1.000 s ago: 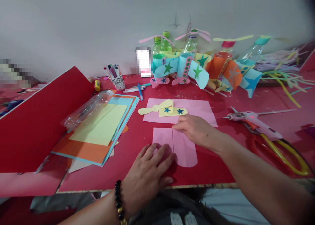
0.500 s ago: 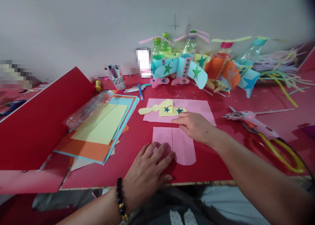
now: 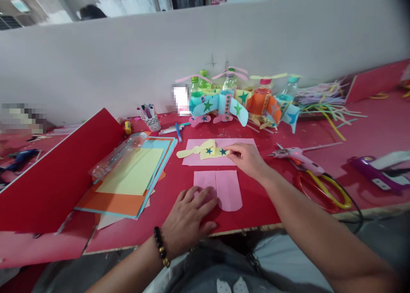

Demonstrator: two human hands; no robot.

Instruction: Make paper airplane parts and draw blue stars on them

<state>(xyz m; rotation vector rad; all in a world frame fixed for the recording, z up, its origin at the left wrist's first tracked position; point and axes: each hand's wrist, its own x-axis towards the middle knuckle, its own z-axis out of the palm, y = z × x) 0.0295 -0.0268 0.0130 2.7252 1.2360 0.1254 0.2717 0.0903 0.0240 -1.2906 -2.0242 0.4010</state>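
My left hand [image 3: 188,214], with a beaded bracelet at the wrist, lies flat with its fingers spread on a slit pink paper piece [image 3: 229,192] with a rounded end. My right hand [image 3: 246,159] reaches over a larger pink paper sheet [image 3: 240,144], its fingertips pinching the end of a yellow paper strip [image 3: 213,153] with blue stars. A yellow paper propeller [image 3: 188,152] lies across the sheet, partly under that strip.
Coloured card sheets [image 3: 128,173] with a plastic bottle [image 3: 118,154] on top lie to the left, beside a red board [image 3: 54,177]. Decorated bottle crafts [image 3: 230,101] stand behind. A pink glue gun [image 3: 296,154] and yellow-handled scissors [image 3: 323,190] lie to the right.
The view has tilted up and drawn back, showing more of the room. My right hand has moved from the pink sheet onto the yellow strip's end. My left hand stays on the pink piece.
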